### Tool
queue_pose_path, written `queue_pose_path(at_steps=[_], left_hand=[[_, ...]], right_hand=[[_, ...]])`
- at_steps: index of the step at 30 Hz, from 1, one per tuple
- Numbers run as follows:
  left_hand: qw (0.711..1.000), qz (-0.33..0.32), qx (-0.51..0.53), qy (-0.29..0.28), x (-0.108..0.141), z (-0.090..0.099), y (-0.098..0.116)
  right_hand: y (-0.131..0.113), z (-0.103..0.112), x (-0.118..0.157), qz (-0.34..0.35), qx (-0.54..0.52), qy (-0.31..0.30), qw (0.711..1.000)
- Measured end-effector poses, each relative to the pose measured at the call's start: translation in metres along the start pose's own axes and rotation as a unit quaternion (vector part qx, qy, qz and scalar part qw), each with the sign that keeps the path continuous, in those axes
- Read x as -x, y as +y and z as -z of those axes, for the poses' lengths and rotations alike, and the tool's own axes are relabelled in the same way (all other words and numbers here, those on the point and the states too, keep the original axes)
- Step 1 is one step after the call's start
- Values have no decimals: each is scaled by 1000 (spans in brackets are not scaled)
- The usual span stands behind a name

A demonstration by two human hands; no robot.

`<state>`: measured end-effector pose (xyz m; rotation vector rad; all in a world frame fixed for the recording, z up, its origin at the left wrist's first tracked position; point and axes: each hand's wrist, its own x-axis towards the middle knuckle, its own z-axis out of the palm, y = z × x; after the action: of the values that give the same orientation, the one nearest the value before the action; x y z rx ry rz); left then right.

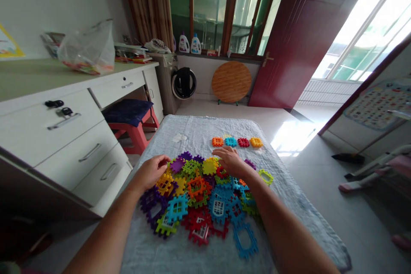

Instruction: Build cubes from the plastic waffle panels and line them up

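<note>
A heap of interlocking plastic building-block panels [195,186] in purple, green, yellow, orange, red and blue lies on the cloth-covered table [183,130]. My left hand [154,169] rests at the heap's left edge beside a yellow panel [165,183], its fingers loosely bent and apart, with nothing visible in them. Over the far right side of the heap, my right hand [229,159] reaches with fingers stretched out, close to a light yellow panel [210,165]. Beyond it, an orange panel [217,141], a blue panel [230,141], a red panel [243,142] and a yellow-orange panel [256,142] lie in a row.
Left of the table stand a red stool [138,135] with a dark cushion and a white desk [93,150] with drawers. A washing machine [168,81], a round wooden tabletop [231,81] and a dark red door [298,43] are farther back.
</note>
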<state>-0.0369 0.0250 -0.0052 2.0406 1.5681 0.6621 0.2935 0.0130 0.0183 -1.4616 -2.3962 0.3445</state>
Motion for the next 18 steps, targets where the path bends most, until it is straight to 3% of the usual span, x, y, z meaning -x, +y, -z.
queue_pose_path(at_steps=[4,8,13,18], left_hand=[[1000,-10,15,12,0,-6,4],[1000,-5,5,17,0,-6,5],[1000,-3,0,20,0,-5,7],[1000,-12,-6,28,0,-5,7]], right_hand=[[-8,-11,-8,-3,20,-42,999],[-9,-10,-8,-5,27,-36,999],[-6,-4,-5,-21,-18,28,999],[7,10,0,-8,-156,135,978]])
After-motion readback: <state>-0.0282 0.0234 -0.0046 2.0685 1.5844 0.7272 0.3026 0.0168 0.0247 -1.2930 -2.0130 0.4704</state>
